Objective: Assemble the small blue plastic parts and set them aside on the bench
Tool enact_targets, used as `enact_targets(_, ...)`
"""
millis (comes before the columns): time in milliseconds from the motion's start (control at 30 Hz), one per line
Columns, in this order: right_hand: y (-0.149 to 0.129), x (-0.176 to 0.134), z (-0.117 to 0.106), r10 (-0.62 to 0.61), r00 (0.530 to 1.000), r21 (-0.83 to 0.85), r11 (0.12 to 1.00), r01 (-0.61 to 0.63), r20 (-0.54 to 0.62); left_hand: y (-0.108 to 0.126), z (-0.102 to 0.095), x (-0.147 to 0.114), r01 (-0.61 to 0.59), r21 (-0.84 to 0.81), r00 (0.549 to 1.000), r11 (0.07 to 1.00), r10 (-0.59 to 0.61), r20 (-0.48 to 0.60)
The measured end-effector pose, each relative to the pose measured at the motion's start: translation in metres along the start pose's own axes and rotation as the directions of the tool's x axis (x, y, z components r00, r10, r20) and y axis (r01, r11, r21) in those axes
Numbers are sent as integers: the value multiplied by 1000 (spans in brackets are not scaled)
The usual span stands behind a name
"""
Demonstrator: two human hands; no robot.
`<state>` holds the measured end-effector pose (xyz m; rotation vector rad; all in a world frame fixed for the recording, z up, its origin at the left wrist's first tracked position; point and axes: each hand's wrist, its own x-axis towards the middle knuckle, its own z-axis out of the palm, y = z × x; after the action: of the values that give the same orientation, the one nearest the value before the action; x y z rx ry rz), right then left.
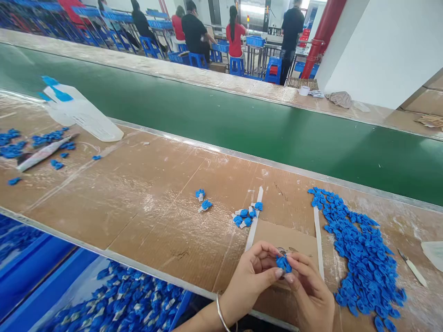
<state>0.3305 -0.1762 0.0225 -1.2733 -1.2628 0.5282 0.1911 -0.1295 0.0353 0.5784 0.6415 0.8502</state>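
Both hands meet over the table's front edge, pinching one small blue rubbery piece (284,263) between the fingertips. My left hand (254,269) grips it from the left, a metal bangle around the wrist. From the right, my right hand (308,281) holds the same piece with thumb and fingers. Something thin and shiny shows just above it, too small to name. Beyond the hands lies a small group of blue pieces with white tabs (246,216). To the right spreads a large pile of plain blue pieces (363,253).
A knife with a pale handle (412,267) lies right of the pile. Below the table's front edge sits a blue bin (180,310) of tabbed pieces. A green conveyor belt (221,115) runs behind the table. White bottle-shaped sheets (86,113) rest at left. Several people work beyond.
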Motion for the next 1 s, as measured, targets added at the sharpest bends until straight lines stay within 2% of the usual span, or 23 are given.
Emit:
enact_targets(100,5,-7,-4,-238,968,-239,939,249,73,4,0,-2,28,-15,999,1000,-28,-34)
enact_targets(167,6,-14,-5,-305,940,-327,882,340,154,5,0,-3,30,-2,999,1000,-30,-44)
enact_targets(333,6,-17,-12,-277,914,-395,836,382,297,5,-3,-9,6,71,1000,997,-5,-14)
enact_targets(400,14,-8,-27,-251,914,-489,783,385,319,8,-11,-12,-68,208,997,976,73,-15)
enact_targets(433,21,-2,-39,-227,929,-572,737,360,293,12,-18,-13,-135,323,988,937,152,-29)
enact_targets(467,30,5,-53,-220,948,-649,691,318,230,17,-28,-14,-205,463,966,862,253,-43)
enact_targets(500,40,11,-68,-233,956,-689,665,289,176,23,-39,-14,-263,615,927,744,372,-53)
enact_targets(533,51,16,-85,-226,962,-728,632,266,156,30,-52,-13,-287,757,876,588,481,-41)
enact_targets(567,62,20,-101,-246,952,-785,546,293,184,38,-66,-11,-262,870,825,418,565,-23)
enact_targets(633,80,24,-128,-230,914,-809,428,403,333,53,-95,-5,-130,986,744,103,668,28)
enact_targets(667,86,24,-139,-218,881,-798,374,473,420,59,-107,-1,-61,998,710,-24,702,60)
enact_targets(733,94,22,-152,-202,804,-755,277,595,559,69,-125,5,55,975,678,-214,725,121)
enact_targets(800,97,19,-157,-213,740,-709,211,673,638,74,-132,10,125,937,663,-327,730,166)
enact_targets(867,98,17,-159,-239,698,-668,201,716,675,75,-127,15,129,913,664,-387,718,211)
enact_targets(933,98,17,-161,-258,664,-631,208,748,702,75,-115,21,43,910,697,-413,665,269)
enact_targets(1000,98,20,-162,-236,644,-614,196,765,727,75,-102,28,-102,915,757,-390,566,326)
